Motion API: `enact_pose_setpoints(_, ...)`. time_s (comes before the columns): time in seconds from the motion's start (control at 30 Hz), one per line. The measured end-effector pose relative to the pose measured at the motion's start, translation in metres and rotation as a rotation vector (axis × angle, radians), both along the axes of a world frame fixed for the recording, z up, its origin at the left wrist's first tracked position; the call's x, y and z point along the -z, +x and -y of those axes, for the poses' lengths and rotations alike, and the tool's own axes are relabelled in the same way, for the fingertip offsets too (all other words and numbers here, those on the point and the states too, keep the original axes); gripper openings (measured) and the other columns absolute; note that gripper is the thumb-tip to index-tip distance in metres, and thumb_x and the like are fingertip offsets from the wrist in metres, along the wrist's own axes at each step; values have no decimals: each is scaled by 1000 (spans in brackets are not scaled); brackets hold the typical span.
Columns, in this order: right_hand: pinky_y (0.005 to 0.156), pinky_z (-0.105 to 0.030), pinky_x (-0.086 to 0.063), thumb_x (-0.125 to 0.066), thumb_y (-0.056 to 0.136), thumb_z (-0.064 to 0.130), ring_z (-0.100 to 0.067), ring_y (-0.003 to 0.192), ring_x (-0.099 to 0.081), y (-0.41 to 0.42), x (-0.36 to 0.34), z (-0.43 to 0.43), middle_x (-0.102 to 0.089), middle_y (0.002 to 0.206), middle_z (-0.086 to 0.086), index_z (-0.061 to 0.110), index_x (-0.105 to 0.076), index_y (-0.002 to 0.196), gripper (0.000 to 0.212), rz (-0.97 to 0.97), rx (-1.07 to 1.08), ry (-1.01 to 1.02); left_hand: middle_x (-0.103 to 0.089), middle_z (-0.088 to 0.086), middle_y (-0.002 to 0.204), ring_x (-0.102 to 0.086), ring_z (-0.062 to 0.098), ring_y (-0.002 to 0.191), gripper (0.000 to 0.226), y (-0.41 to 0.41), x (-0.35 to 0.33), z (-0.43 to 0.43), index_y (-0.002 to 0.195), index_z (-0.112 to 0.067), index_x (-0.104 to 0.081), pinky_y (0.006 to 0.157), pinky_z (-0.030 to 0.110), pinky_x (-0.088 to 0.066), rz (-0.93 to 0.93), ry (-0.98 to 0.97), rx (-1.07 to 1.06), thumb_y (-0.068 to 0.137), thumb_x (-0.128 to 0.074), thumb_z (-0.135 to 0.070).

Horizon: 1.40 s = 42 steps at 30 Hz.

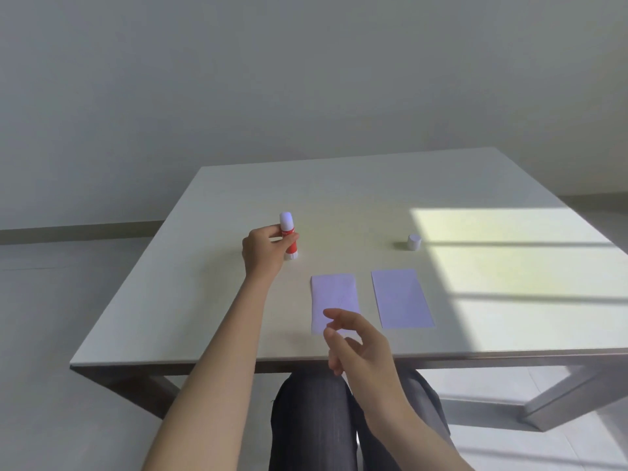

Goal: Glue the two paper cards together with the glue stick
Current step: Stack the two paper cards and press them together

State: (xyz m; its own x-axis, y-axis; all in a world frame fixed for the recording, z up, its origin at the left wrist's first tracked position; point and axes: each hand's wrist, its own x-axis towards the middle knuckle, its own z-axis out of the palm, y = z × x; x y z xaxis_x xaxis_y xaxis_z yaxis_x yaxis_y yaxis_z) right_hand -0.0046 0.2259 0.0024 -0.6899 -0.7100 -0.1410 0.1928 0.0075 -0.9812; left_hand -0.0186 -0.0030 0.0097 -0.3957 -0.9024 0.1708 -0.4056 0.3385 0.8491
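A red glue stick (289,236) with white ends stands upright on the table, left of the middle, its white top bare. My left hand (265,248) is wrapped around its red body from the left. Two pale lilac paper cards lie flat side by side near the table's front edge: the left card (334,294) and the right card (401,298). My right hand (360,341) hovers over the near end of the left card with fingers apart, holding nothing, and hides that card's near right corner. The glue stick's white cap (414,242) stands alone at the right.
The table (204,300) is pale, with its front edge just above my knees. A bright patch of sunlight covers its right side, beside the cap and right card. A plain wall rises behind the table.
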Motion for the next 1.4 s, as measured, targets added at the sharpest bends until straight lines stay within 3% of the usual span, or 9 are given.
enact_pose_setpoints(0.17, 68, -11, -44, -60, 88, 16, -4, 69, -53, -3, 14, 6, -54, 108, 15, 30, -64, 111, 27, -563, 8, 98, -61, -19, 48, -54, -22, 55, 28, 1, 6, -1, 52, -34, -57, 56, 17, -38, -15, -11, 3, 76, -70, -26)
enact_pose_setpoints(0.27, 75, -28, -49, -67, 81, 37, -19, 91, -59, -7, 27, 13, -58, 119, 1, 13, -62, 121, 47, -1108, -61, 344, -63, -26, 49, -61, -12, 58, 23, 0, 11, -2, 55, -33, -59, 59, 24, -40, 9, 0, 17, 75, -67, -25)
enact_pose_setpoints(0.33, 65, -27, -51, -68, 68, 58, -24, 80, -63, -8, 30, 13, -67, 106, -1, 11, -69, 107, 61, -1406, -53, 483, -75, -11, 72, -69, 7, 80, 12, 0, 16, -2, 87, -27, -70, 67, 25, -40, 63, -14, 13, 75, -66, -29)
enact_pose_setpoints(0.43, 58, -24, -48, -67, 60, 66, -20, 71, -63, -10, 39, 8, -70, 92, 5, 17, -72, 93, 59, -1572, -36, 461, -60, 5, 133, -53, 22, 123, 98, 4, 22, -1, 149, -16, -18, 98, 28, -37, 69, 66, -3, 72, -75, -39)
enact_pose_setpoints(0.53, 52, -25, -44, -74, 66, 41, -19, 60, -59, -15, 47, 2, -68, 76, 7, 19, -72, 75, 23, -1671, 28, 358, -37, 12, 150, -36, 24, 138, 113, 12, 23, -12, 150, -15, 6, 113, 48, -26, -86, 13, -104, 74, -74, -41)
enact_pose_setpoints(0.6, 49, -27, -37, -72, 62, 11, -20, 52, -51, -18, 48, 0, -62, 64, 5, 18, -64, 60, 12, -1701, 72, 278, -41, 12, 146, -36, 24, 136, 101, 20, 22, -21, 150, -10, -1, 110, 34, -29, -208, -52, -193, 81, -68, -39)
enact_pose_setpoints(0.83, 51, -22, -45, -65, 77, -1, -18, 53, -57, -53, -1, -4, -63, 67, -3, 10, -66, 67, 14, -998, 302, 67, -68, -23, 85, -61, -6, 86, 8, 42, 18, -75, 94, -33, -62, 73, 9, -46, -418, 61, -78, 87, -61, -28)
enact_pose_setpoints(1.07, 61, -27, -61, -62, 84, 3, -25, 60, -73, -84, -28, -17, -72, 69, -15, 2, -70, 78, 10, -136, 352, -125, -77, 0, 71, -74, 14, 69, 14, 20, 13, -122, 78, -11, -72, 56, 21, -56, -465, 632, 167, 85, -66, -22)
enact_pose_setpoints(1.4, 61, -27, -59, -59, 87, 2, -34, 70, -74, -87, -12, -39, -75, 72, -14, 2, -67, 77, 13, 161, 344, -205, -76, -2, 68, -73, 12, 65, 11, 11, 1, -129, 74, -14, -72, 53, 18, -55, -458, 670, 230, 83, -66, -16)
